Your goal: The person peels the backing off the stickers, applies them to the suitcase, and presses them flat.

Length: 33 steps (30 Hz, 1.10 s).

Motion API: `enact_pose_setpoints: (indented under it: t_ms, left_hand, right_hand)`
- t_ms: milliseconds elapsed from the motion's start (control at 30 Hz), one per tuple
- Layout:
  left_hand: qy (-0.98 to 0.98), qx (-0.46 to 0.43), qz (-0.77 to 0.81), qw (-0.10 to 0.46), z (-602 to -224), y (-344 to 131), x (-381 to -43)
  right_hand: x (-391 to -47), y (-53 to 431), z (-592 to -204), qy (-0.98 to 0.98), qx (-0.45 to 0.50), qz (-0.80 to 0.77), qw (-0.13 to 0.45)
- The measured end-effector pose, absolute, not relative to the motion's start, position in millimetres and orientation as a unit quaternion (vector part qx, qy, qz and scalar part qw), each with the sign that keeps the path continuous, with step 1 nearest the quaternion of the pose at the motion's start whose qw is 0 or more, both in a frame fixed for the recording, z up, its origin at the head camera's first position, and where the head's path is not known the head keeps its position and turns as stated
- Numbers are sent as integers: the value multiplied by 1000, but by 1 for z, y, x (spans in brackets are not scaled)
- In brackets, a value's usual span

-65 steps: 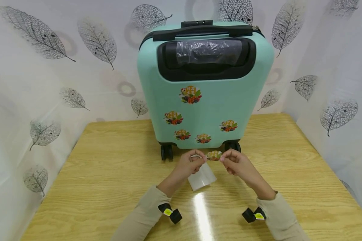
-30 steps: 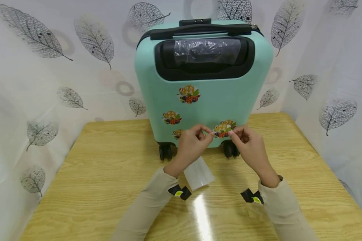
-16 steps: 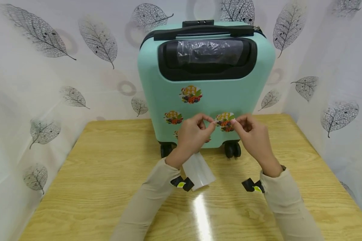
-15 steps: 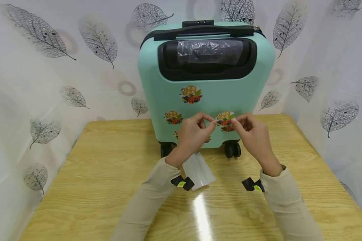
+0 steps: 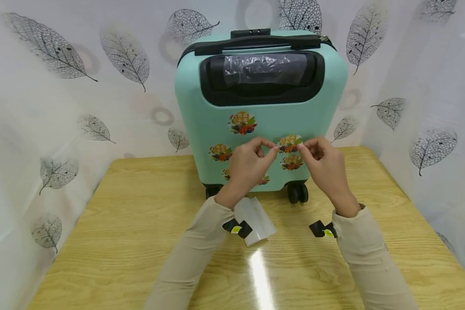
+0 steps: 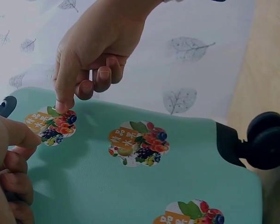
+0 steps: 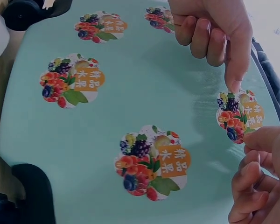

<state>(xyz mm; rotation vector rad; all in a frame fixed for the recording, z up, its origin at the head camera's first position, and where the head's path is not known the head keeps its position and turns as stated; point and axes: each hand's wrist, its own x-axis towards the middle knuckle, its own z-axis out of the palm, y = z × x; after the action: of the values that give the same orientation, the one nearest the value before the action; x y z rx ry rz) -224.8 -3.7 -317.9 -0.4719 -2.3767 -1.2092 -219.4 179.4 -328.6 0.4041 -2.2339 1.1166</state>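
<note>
A fruit-print sticker (image 5: 289,144) is stretched flat between my two hands at the front of the mint-green suitcase (image 5: 273,118). My left hand (image 5: 252,165) pinches its left edge between thumb and index finger. On the other edge, my right hand (image 5: 325,170) pinches it the same way. In the right wrist view the held sticker (image 7: 240,116) lies close to the shell; whether it touches is unclear. Just below it, a matching sticker (image 5: 292,162) is stuck on the suitcase. Another sticker (image 5: 242,123) sits higher up, and a further one (image 5: 220,152) at the left.
The suitcase stands upright on black wheels (image 5: 297,192) on a wooden table (image 5: 147,224). A white paper sheet (image 5: 256,221) lies in front of it, under my left forearm. A leaf-patterned cloth (image 5: 135,99) hangs behind. My left hand partly covers the lower stickers.
Both hands have risen with the sticker, from near the tabletop to the suitcase front. The sticker has passed over the lower right one and is now above it.
</note>
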Motion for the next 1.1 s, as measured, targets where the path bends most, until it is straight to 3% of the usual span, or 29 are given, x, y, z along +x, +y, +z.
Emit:
enact_pose_setpoints:
  t_ms: [1100]
  left_hand:
    - [-886, -157, -357, 249, -303, 10, -232]
  right_hand:
    - [-230, 186, -317, -833, 135, 422, 332]
